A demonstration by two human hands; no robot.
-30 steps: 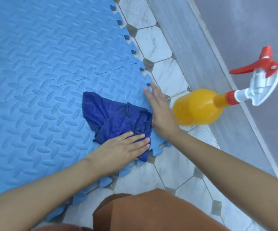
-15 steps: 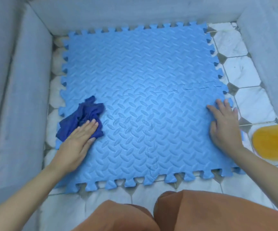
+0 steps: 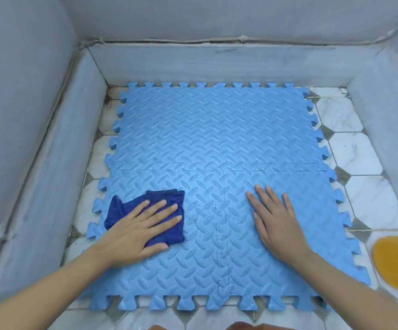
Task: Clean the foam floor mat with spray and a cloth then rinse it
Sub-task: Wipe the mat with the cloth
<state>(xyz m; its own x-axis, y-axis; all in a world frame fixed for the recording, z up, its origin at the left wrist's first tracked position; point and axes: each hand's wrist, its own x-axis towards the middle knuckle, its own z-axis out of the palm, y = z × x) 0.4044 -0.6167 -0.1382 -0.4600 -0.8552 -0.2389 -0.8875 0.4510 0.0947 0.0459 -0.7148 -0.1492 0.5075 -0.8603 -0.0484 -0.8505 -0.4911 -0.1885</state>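
Head view: left hand (image 3: 143, 231) flat on the cloth (image 3: 169, 210) at the mat (image 3: 217, 129)'s near-left — unwiped foam stretches ahead and rightward; right hand (image 3: 277, 222) flat, empty, bracing.

The left hand (image 3: 137, 231), flat on the dark blue cloth (image 3: 169, 210), now sits further in from the foam mat's (image 3: 217, 129) left edge than half a second ago, with the cloth flatter beneath its fingers, and the right hand (image 3: 275, 221) now presses nearer the mat's middle, away from the right edge
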